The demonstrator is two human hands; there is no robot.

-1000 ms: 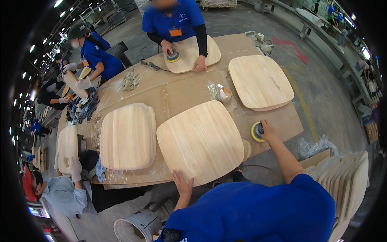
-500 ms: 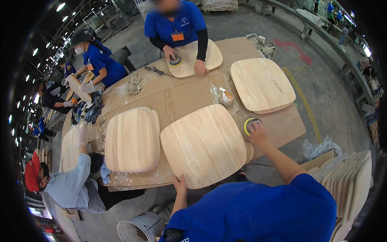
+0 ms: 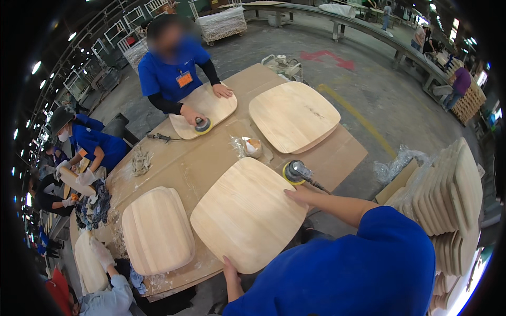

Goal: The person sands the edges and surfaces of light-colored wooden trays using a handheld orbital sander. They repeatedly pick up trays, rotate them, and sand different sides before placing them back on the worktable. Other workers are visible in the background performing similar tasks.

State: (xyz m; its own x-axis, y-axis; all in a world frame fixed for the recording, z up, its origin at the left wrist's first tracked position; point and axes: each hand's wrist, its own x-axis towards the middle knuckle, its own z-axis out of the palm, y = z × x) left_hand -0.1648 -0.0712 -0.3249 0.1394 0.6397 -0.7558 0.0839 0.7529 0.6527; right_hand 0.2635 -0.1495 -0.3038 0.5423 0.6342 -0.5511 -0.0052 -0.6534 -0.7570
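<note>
Your left hand [image 3: 231, 273] grips the front board [image 3: 247, 216] over the cardboard [image 3: 208, 158]; your right hand [image 3: 302, 195] touches its right edge, grip unclear. Support both sides evenly, clear of the sander [image 3: 296, 171].

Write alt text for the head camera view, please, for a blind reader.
A person's left hand and right hand touch the edges of a pale, rounded wooden panel on a cardboard-covered table, with a yellow-rimmed sander beside it. Across the table, a co-worker holds another sander on a similar panel.
</note>
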